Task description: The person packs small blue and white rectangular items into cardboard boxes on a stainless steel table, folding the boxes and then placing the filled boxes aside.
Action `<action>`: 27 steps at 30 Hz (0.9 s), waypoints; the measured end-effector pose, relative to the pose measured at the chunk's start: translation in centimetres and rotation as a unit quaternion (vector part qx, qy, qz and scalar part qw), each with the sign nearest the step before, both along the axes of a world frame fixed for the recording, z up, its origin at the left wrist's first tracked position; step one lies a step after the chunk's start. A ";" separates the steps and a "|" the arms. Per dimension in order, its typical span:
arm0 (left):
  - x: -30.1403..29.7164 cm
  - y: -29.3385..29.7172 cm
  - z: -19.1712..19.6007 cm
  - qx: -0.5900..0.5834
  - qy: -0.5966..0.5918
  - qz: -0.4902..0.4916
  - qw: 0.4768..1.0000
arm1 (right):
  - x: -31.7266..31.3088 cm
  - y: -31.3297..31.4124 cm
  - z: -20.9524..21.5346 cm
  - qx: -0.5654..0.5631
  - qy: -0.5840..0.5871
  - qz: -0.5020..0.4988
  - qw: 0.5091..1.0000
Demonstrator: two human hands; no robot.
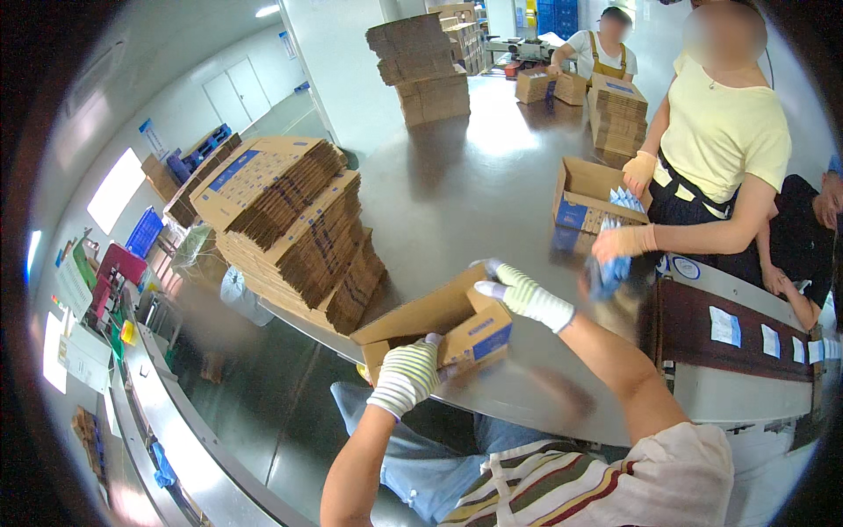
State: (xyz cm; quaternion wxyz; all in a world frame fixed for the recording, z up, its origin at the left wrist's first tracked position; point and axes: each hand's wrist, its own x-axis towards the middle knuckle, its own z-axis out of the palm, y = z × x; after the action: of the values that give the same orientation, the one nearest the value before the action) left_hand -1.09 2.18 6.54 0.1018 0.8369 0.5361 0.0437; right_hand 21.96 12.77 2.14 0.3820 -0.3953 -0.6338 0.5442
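An open brown cardboard box [474,341] with a blue printed panel is tilted between my hands, above the near edge of the metal table. My left hand [409,376], in a striped knit glove, grips its near left side with the thumb over the wall. At the box's far right end, my right hand [527,297], gloved the same way, has its fingers closed over the upper edge. The inside that shows holds nothing. Left of it stands a tall stack of flattened cardboard boxes [290,224].
Across the metal table [439,193], a co-worker in orange gloves handles blue-and-white packets [615,259] beside an open box [584,189]. A conveyor belt [742,329] carries packets at right. More flattened-box stacks [421,70] stand farther back, near another worker.
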 end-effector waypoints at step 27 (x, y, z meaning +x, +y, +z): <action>-9.2 -9.3 -5.1 0.203 -0.026 0.171 0.964 | -4.0 -8.4 1.7 0.479 -0.452 0.169 0.734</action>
State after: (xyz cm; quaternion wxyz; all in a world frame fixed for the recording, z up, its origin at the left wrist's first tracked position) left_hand -10.30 -7.15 1.48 -0.0652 0.7342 0.6486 0.1897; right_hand 17.92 4.40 3.87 0.0914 -0.2461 -0.9648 -0.0183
